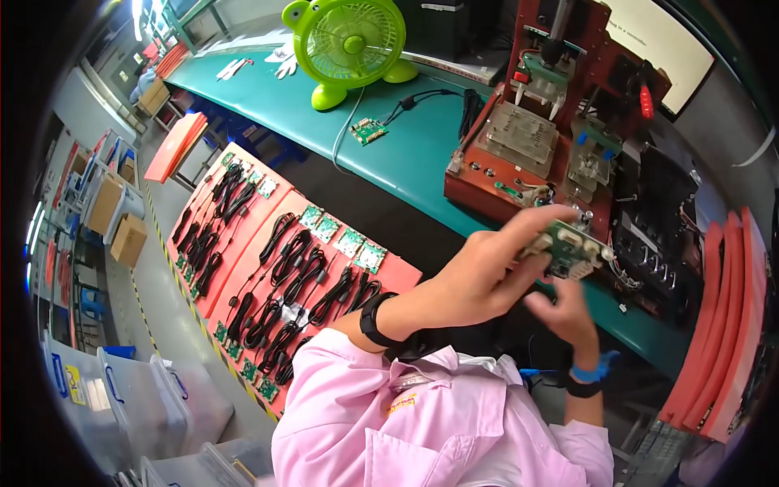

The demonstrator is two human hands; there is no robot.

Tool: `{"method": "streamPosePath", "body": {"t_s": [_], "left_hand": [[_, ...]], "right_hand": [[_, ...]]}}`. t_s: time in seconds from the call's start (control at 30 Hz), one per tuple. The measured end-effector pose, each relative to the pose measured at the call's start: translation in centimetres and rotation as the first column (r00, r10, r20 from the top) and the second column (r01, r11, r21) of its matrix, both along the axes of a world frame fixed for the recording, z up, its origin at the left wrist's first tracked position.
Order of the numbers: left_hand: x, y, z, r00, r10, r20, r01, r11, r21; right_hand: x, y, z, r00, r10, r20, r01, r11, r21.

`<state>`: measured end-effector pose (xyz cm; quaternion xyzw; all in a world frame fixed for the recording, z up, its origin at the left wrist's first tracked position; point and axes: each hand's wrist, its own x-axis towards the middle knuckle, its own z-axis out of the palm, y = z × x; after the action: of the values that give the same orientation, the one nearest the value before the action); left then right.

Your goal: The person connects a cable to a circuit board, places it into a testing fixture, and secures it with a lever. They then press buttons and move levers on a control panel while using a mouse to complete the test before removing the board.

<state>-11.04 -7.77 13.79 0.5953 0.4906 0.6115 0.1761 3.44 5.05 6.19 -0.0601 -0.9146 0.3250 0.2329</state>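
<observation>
My left hand [507,260] is closed on the edge of a small green circuit board [578,258], pinched between thumb and fingers. The board is raised and tilted in front of a red test fixture [471,183], with pale connectors on its upper side. Just below the board is my right hand [566,312], its thumb held apart from the fingers. Nothing shows in that hand, though part of it lies behind the board. Black bands circle both wrists, and a blue strap [596,368] is on the right one.
Left of me, pink foam trays [324,268] hold several boards with coiled black cables. Another green board [369,131] lies wired on the green bench [414,166], near a green frog-shaped fan [353,45]. Stacked pink foam sheets [714,325] stand at right; clear plastic bins [138,406] sit lower left.
</observation>
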Motion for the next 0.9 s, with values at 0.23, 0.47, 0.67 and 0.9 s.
{"method": "streamPosePath", "body": {"t_s": [0.23,0.47,0.67,0.9], "left_hand": [[-5.3,1.8,0.0,0.871,0.28,-0.405,-0.35,0.93,-0.11],[-14.6,3.9,-2.9,0.904,0.267,-0.334,-0.317,0.943,-0.104],[-17.5,10.8,-3.5,0.864,0.199,-0.462,-0.19,0.98,0.068],[-17.1,14.0,-2.9,0.915,0.072,-0.398,-0.176,0.957,-0.231]], "right_hand": [[-2.4,-3.1,-4.9,0.948,0.311,0.072,-0.212,0.78,-0.589],[-4.8,-3.4,-1.1,0.94,0.341,0.01,-0.219,0.625,-0.749],[-7.3,-2.7,1.2,0.967,0.238,-0.09,-0.213,0.568,-0.795],[-8.1,-1.6,1.1,0.979,0.098,-0.177,-0.201,0.578,-0.791]]}}
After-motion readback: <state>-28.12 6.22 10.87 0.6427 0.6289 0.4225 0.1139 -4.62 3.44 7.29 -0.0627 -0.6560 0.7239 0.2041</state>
